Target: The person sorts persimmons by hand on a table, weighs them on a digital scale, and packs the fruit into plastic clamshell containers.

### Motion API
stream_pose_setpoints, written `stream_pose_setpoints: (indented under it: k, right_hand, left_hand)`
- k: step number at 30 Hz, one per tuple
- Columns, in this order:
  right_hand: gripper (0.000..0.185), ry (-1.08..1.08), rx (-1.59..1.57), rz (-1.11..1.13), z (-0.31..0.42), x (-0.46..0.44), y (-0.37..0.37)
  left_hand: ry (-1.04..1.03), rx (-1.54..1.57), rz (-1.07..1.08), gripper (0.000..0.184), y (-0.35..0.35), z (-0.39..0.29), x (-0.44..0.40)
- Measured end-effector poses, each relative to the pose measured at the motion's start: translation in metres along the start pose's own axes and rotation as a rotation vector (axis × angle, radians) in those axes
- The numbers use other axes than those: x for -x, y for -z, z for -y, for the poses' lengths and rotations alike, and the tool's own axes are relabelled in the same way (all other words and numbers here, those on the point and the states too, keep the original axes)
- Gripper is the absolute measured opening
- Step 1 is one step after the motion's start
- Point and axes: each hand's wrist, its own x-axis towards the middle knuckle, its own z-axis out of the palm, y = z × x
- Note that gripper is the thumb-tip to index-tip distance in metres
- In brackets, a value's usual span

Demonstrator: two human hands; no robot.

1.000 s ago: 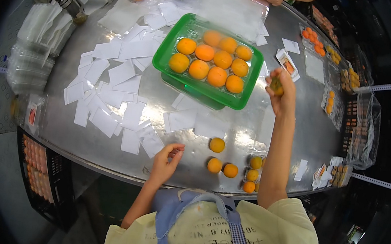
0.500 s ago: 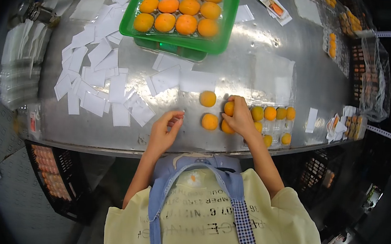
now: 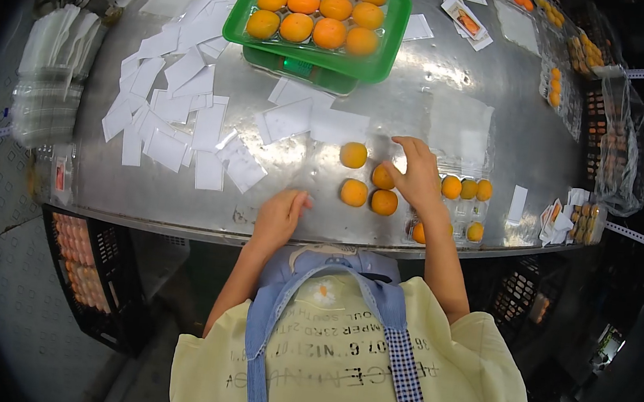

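Note:
My right hand (image 3: 417, 178) is open, fingers spread, just right of a loose round orange fruit (image 3: 383, 177); its thumb is close to that fruit, and I cannot tell if they touch. Three more loose fruits lie beside it, among them one fruit (image 3: 353, 155) at the upper left. Partly behind my right hand and wrist is a clear plastic tray (image 3: 462, 212) with several fruits in its cups. My left hand (image 3: 278, 216) hovers near the table's front edge, fingers curled together, with nothing visible in them.
A green tray (image 3: 235, 23) with a clear pack of fruits sits on a scale (image 3: 298, 66) with a lit display. White cards (image 3: 161, 149) lie scattered at the left. Stacked clear trays (image 3: 49, 94) stand at the far left. A black crate (image 3: 106, 280) is below the table edge.
My right hand has drawn off the loose fruits, to the right and up, and its fingers have spread. My left hand's fingers have curled in. The whole view has shifted slightly.

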Motion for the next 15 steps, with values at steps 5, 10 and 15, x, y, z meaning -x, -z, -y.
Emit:
stream_pose_setpoints:
  k: [5, 10, 15]
  right_hand:
    - [0.029, 0.081, 0.013, 0.02, 0.003, 0.002, 0.011]
    - [0.024, -0.01, 0.053, -0.076, -0.028, 0.028, 0.035]
    - [0.021, -0.162, 0.13, -0.209, -0.081, 0.068, 0.072]
  left_hand:
    - [0.241, 0.044, 0.043, 0.031, 0.014, 0.008, 0.01]
    - [0.08, 0.187, -0.093, 0.031, 0.01, 0.01, 0.015]
    - [-0.024, 0.136, -0.073, 0.026, 0.001, 0.009, 0.015]
